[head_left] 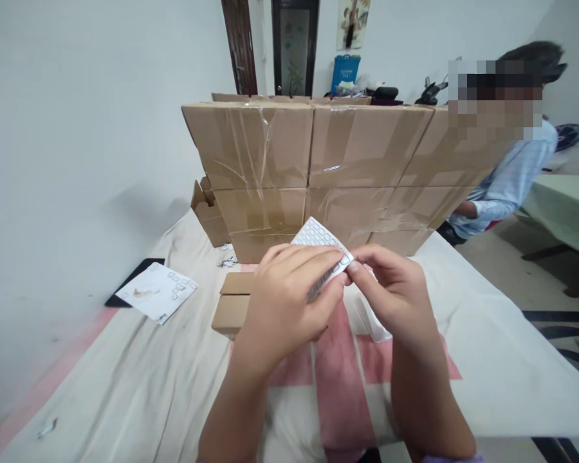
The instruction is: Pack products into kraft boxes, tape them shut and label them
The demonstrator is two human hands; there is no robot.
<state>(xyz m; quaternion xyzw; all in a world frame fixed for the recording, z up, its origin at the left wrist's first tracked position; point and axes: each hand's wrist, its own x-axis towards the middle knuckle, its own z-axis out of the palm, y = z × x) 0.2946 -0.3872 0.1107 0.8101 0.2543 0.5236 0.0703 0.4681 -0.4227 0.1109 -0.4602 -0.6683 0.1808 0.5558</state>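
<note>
My left hand [289,292] is closed round a white sheet [316,235] printed with rows of small rounded outlines, like a sticker sheet. The sheet is held tilted, and part of it is hidden behind my fingers. With thumb and forefinger, my right hand [395,283] pinches the sheet's right corner. Beneath the right hand a white folded piece [374,321] lies on the cloth. A small closed cardboard box [231,312] sits just left of my left hand, partly covered by it.
Large taped cardboard boxes [263,151] stand stacked across the back. An open carton [210,215] is beside them. At left, a white printed sheet [159,292] overlaps a dark flat item [118,297]. A person in a light blue shirt [516,173] is at the right.
</note>
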